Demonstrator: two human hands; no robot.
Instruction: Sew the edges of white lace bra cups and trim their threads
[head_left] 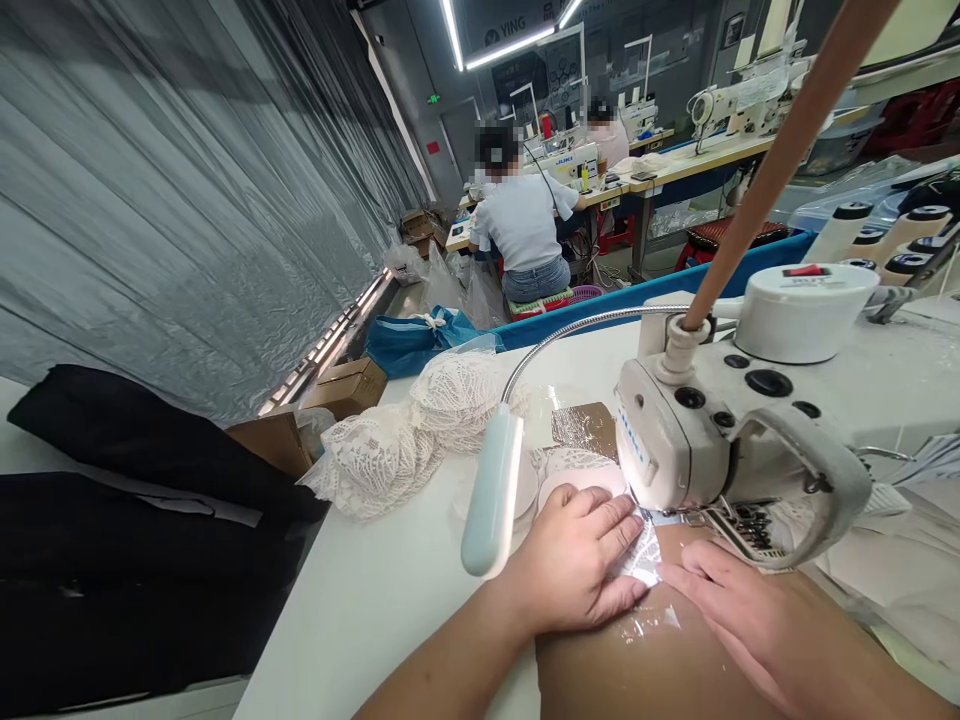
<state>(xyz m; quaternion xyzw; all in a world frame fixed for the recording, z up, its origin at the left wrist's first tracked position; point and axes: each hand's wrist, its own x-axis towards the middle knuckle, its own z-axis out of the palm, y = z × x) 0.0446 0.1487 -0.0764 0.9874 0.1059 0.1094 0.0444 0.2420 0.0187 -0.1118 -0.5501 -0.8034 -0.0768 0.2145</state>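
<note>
While the left hand (581, 560) lies flat across it, white lace (645, 550) sits under the sewing machine's head (664, 450).

In the head view, right of lower centre, the lace shows as a narrow, bright, openwork patch, its visible long axis running roughly up and down the frame, the upper end toward the machine; its full outline is hidden. The left hand's fingers are extended, close together, pressing it rather than gripping. The right hand (727, 590) is partly curled, its foremost fingertip at the lace's lower right edge; whether it pinches anything, I cannot tell. A lamp (493, 495) hangs left, near stacked lace pieces (382, 455).
</note>
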